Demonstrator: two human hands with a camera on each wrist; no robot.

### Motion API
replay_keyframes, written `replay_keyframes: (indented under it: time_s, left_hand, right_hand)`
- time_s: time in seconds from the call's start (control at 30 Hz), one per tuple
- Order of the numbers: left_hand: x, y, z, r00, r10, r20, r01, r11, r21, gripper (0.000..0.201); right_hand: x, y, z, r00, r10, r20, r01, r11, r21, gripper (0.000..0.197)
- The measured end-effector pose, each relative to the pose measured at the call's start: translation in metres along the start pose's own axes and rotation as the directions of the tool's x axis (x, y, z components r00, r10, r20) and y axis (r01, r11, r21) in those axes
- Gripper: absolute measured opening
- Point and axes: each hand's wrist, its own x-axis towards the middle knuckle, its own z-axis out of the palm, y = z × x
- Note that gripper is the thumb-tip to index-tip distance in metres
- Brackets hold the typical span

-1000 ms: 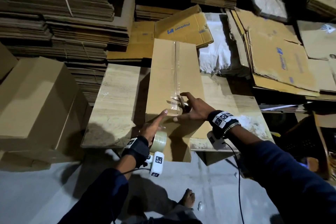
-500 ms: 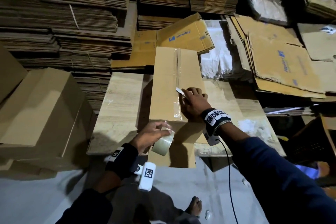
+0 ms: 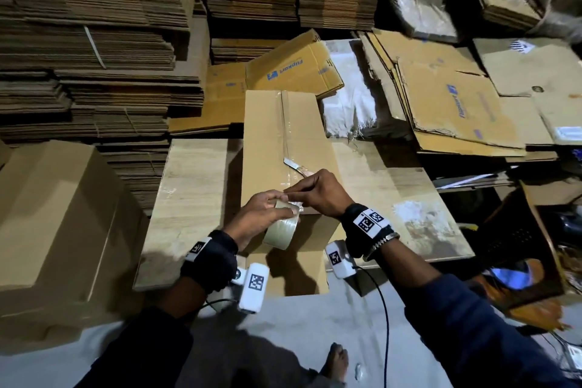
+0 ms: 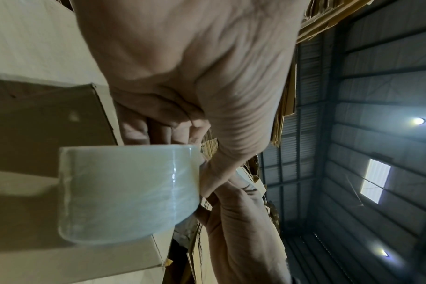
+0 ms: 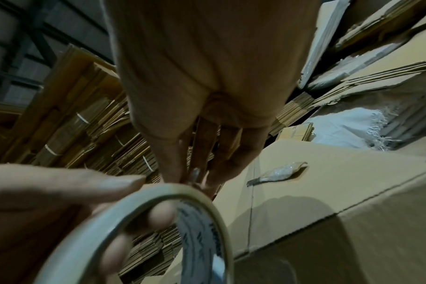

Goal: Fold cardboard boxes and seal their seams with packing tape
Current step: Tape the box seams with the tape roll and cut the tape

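A long brown cardboard box (image 3: pixel 271 135) lies on the wooden table (image 3: pixel 192 198), with clear tape along its top seam. My left hand (image 3: pixel 271 209) grips a roll of clear packing tape (image 3: pixel 282 231) above the box's near end; in the left wrist view its fingers go through the roll (image 4: pixel 126 192). My right hand (image 3: pixel 307 195) pinches the tape's loose end at the top of the roll (image 5: pixel 180 213). A small blade (image 3: pixel 294 165) with a wrapped handle lies loose on the box top (image 5: pixel 328 192), just beyond the right hand; the right wrist view shows this blade (image 5: pixel 277 173) too.
Tall stacks of flat cardboard (image 3: pixel 94 57) fill the back and left. A folded box (image 3: pixel 50 224) stands at the left of the table. A white sack (image 3: pixel 352 104) and flat printed cartons (image 3: pixel 456 104) lie to the right. A bare foot (image 3: pixel 338 359) is on the grey floor.
The right hand has left the blade on the box top and come back to the roll, where it now pinches the tape end. The left hand has lifted the roll slightly.
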Motion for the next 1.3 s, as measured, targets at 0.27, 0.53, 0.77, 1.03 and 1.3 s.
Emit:
replay_keyframes:
  time_s: [0.27,0.53,0.77,1.03,1.3]
  left_hand:
    - [0.009,0.008,0.004,0.986,0.166,0.036,-0.167,0.985,0.046,0.057]
    - [-0.001,0.01,-0.02,0.95,0.311,0.031,-0.301,0.881,0.366,0.048]
    - [-0.002,-0.008,-0.112,0.959,0.278,-0.058,-0.194,0.792,0.579,0.048]
    - [0.01,-0.044,-0.135,0.969,0.219,-0.117,-0.112,0.807,0.58,0.044]
    - [0.031,-0.098,-0.129,0.97,0.229,-0.084,-0.134,0.787,0.603,0.069]
  right_hand:
    - [-0.015,0.016,-0.024,0.945,0.132,-0.3,-0.087,0.984,0.158,0.017]
    - [-0.037,0.047,-0.023,0.884,0.343,-0.319,-0.157,0.858,0.489,0.021]
    - [-0.068,0.102,-0.069,0.734,0.486,-0.474,-0.171,0.808,0.563,0.017]
    - [-0.067,0.114,-0.04,0.746,0.545,-0.382,-0.188,0.723,0.665,0.025]
    - [-0.063,0.126,-0.01,0.665,0.607,-0.435,-0.272,0.739,0.616,0.016]
